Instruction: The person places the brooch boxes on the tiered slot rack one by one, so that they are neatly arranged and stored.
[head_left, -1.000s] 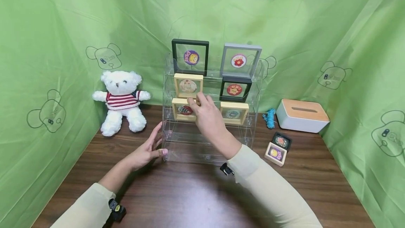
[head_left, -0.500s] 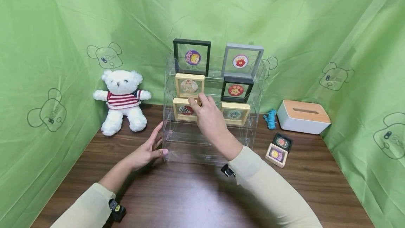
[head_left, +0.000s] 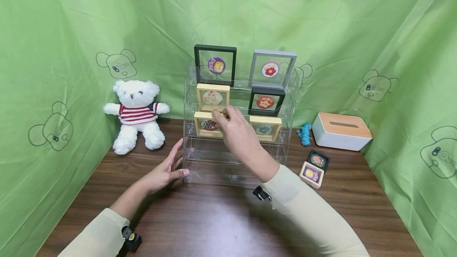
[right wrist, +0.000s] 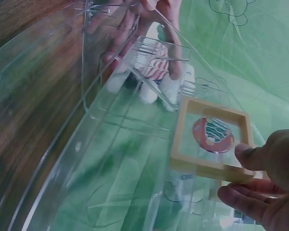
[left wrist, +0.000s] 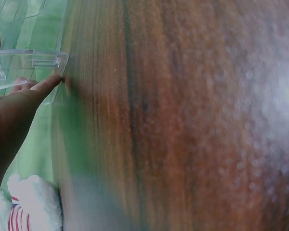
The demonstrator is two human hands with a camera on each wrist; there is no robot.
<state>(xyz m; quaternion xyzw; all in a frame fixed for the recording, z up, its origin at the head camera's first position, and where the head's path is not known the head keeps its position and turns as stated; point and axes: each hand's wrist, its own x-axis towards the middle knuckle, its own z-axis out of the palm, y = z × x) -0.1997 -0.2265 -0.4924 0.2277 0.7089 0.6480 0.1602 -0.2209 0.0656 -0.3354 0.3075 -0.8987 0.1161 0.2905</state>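
A clear acrylic tiered rack (head_left: 214,177) stands in the middle of the table. On its third tier from the top, at left, sits a cream square display frame (head_left: 208,125) with a round red badge. My right hand (head_left: 240,134) pinches the right edge of this frame; in the right wrist view, the thumb (right wrist: 249,155) is on the front and fingers (right wrist: 245,199) are behind. Spread around the rack's lower left side, my left hand (head_left: 166,173) touches it with mostly straight fingers. The left wrist view shows fingertips (left wrist: 53,81) against the clear plastic.
Upper tiers bear black (head_left: 215,78), grey (head_left: 273,70) and cream (head_left: 213,97) frames. Another cream frame (head_left: 265,129) shares the third tier. Right of the rack lie two small frames (head_left: 312,174), blue cord (head_left: 305,134) and a tissue box (head_left: 341,131). A white teddy bear (head_left: 138,116) sits left.
My right wrist and sleeve have shifted slightly right and down, while the fingers stay at the cream display frame. The left hand keeps its place on the rack.
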